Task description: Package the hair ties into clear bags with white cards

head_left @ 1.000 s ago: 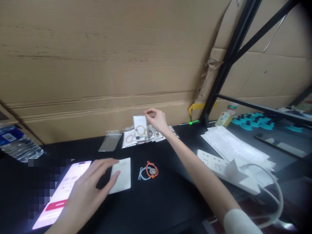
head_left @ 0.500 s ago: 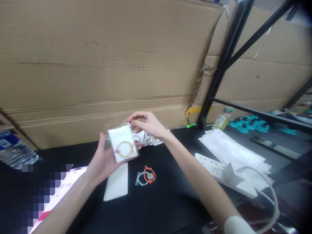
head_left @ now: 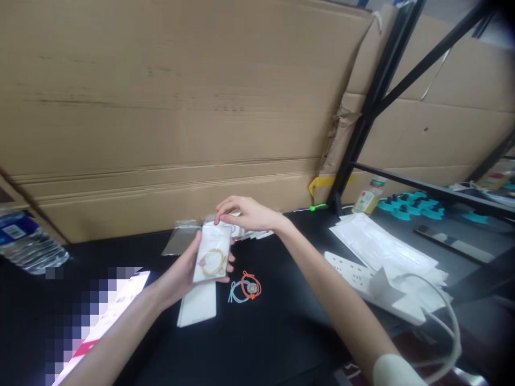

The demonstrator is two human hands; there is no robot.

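My left hand [head_left: 183,273] is closed around a white card in a clear plastic bag [head_left: 211,241], held tilted above the black table. A yellow cord bracelet [head_left: 213,262] with a small pinkish charm shows on the card. At the bag's top edge, the bent fingers of my right hand [head_left: 245,213] press together on the plastic; the exact grip is blurred. Below lie a stack of white cards [head_left: 197,306], a light blue cord bracelet [head_left: 237,292] and an orange one [head_left: 257,281], overlapping around a grey round piece.
Clear bags [head_left: 177,240] lie behind my left hand, and several packed cards [head_left: 257,234] behind my right. A lit screen [head_left: 108,316] and a bottle pack [head_left: 32,246] are left. Rightward are a power strip [head_left: 346,273], white sheets [head_left: 378,246] and a black rack post [head_left: 358,128].
The bagged card has moved slightly right and down and tipped. My right hand's fingers have shifted from its upper corner to over its top edge. Clear bags behind are now uncovered.
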